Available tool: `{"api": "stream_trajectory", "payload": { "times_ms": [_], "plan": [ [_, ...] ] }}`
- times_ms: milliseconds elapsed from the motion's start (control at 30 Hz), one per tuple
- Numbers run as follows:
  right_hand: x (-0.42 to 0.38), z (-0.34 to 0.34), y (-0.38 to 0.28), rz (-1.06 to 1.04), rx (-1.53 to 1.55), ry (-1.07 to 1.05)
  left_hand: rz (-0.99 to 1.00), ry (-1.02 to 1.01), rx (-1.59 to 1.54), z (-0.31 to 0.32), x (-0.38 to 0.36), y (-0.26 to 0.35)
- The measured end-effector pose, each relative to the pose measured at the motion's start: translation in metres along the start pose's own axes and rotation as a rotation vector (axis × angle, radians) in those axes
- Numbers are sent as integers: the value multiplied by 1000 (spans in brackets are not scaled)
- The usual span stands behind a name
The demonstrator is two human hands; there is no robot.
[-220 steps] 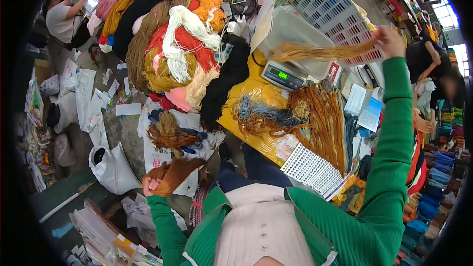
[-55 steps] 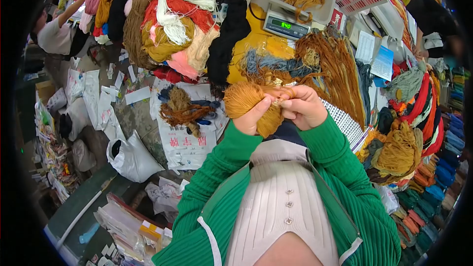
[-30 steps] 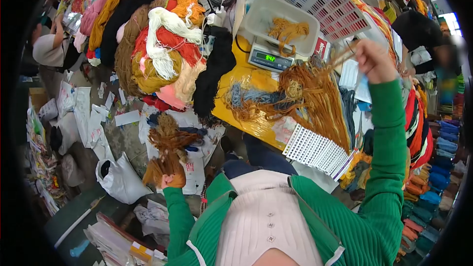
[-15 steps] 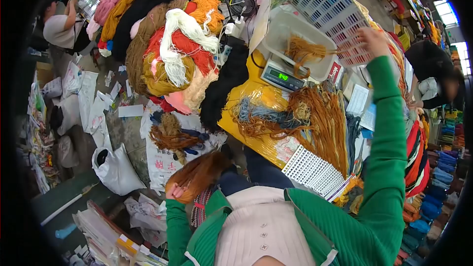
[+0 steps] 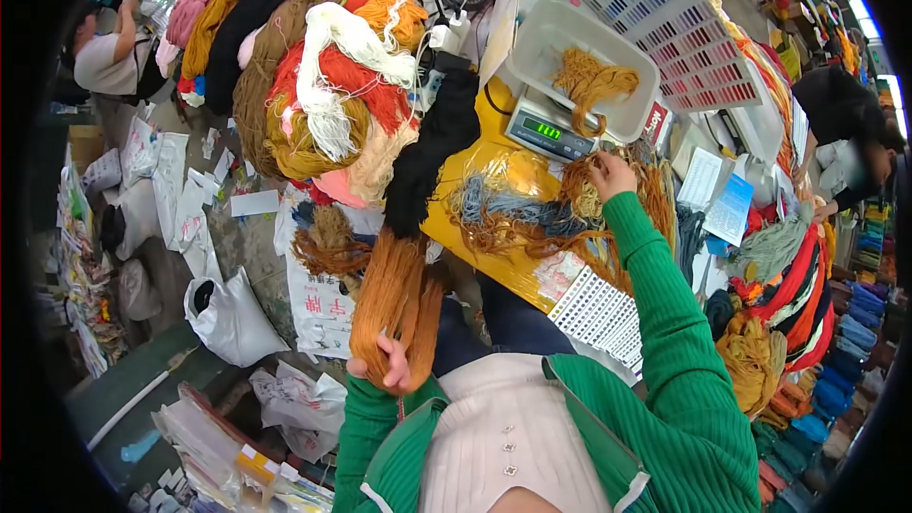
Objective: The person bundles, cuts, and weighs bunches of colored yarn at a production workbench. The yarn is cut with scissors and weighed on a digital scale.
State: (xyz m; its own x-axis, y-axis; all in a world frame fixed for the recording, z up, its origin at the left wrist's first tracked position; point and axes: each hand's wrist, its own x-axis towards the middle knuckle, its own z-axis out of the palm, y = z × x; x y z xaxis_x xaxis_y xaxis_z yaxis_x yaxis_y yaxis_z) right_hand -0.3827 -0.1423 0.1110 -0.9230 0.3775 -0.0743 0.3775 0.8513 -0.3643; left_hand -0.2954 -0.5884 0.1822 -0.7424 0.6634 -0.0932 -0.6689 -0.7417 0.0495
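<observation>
A long brown yarn skein (image 5: 404, 290) hangs over my left hand (image 5: 385, 361), whose fingers are wrapped round its lower end. My right hand (image 5: 613, 176) pinches at brown yarn strands (image 5: 655, 190) beside the scale, fingers pressed together. The digital scale (image 5: 546, 133), its green display lit, carries a clear plastic tub (image 5: 532, 52). Inside the tub lies golden-brown yarn (image 5: 589, 81), one end drooping over the near rim. Tangled grey-blue yarn (image 5: 503, 209) rests on the yellow surface (image 5: 446, 218).
A large heap of yarn with a white skein (image 5: 332, 66) on top is at upper left. A perforated white basket (image 5: 665, 24) stands behind the tub. Colour cards (image 5: 598, 318) lie at the near edge. Two people (image 5: 104, 57) (image 5: 845, 114) are at the sides.
My right hand has come down from beside the basket to the yarn by the scale. My left hand has moved right, and its skein now hangs spread out. The display reading has changed.
</observation>
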Motion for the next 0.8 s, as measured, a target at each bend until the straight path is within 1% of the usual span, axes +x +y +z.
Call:
{"api": "stream_trajectory", "payload": {
  "times_ms": [33, 100, 200, 267, 300, 400, 433, 567, 667, 700, 800],
  "plan": [
    [-2, 2, 1, -2, 30, 14, -11, -185, -49, 5, 14, -5],
    [-2, 3, 0, 25, 5, -3, -92, -378, -76, 10, 32, -3],
    [2, 1, -7, 67, -41, -33, -141, -512, -168, 21, 44, -6],
    [6, -1, -10, 90, -62, -53, -130, -504, -244, 28, 45, -7],
    [8, -1, -12, 98, -66, -62, -125, -385, -226, 35, 43, -5],
    [13, 0, -15, 92, -107, -61, -23, -347, -230, 28, 37, -4],
    [13, 1, -16, 73, -121, -47, -18, -293, -196, 27, 32, -1],
    [21, 9, -15, 43, -196, -32, 6, -264, -155, 24, 19, 0],
    [29, 11, -19, 46, -223, -66, 44, -243, -125, 21, 7, -3],
    [34, 13, -21, 57, -273, -116, 54, -234, -124, 23, 5, -4],
    [46, 22, -27, 176, -385, -235, 83, -216, -143, 32, 5, -10]
  ]
}}
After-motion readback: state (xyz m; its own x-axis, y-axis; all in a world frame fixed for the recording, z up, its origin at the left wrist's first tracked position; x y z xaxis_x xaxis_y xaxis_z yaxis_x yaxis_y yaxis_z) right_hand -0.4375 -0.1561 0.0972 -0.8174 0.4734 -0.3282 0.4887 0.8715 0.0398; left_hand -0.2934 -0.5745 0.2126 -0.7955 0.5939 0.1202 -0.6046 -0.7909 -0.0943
